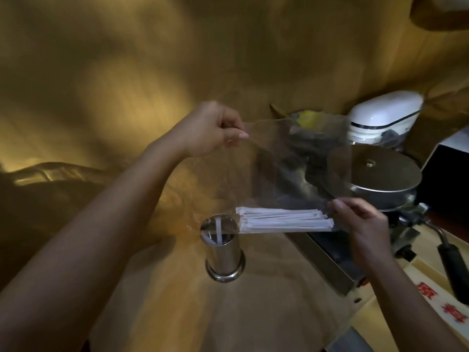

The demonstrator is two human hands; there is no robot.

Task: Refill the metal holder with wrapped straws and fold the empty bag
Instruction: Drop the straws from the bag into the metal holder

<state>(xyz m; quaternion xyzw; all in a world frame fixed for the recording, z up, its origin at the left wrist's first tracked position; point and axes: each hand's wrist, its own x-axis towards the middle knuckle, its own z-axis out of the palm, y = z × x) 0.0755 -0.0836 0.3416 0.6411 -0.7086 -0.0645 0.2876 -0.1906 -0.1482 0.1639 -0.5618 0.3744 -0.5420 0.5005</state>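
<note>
From the head view we see a clear plastic bag (291, 168) stretched in the air, our left hand (210, 130) pinching its upper edge with closed fingers, our right hand (363, 222) gripping its lower corner. White wrapped straws (281, 219) lie bunched along the bag's bottom, just above the metal holder (223, 250) standing upright on the desk (177, 301), with bare surface left and in front and appliances crowding the right

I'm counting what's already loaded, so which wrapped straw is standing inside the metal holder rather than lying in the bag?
The lone wrapped straw leaning in the metal holder. The other straws lie bundled sideways in the clear bag.
</note>
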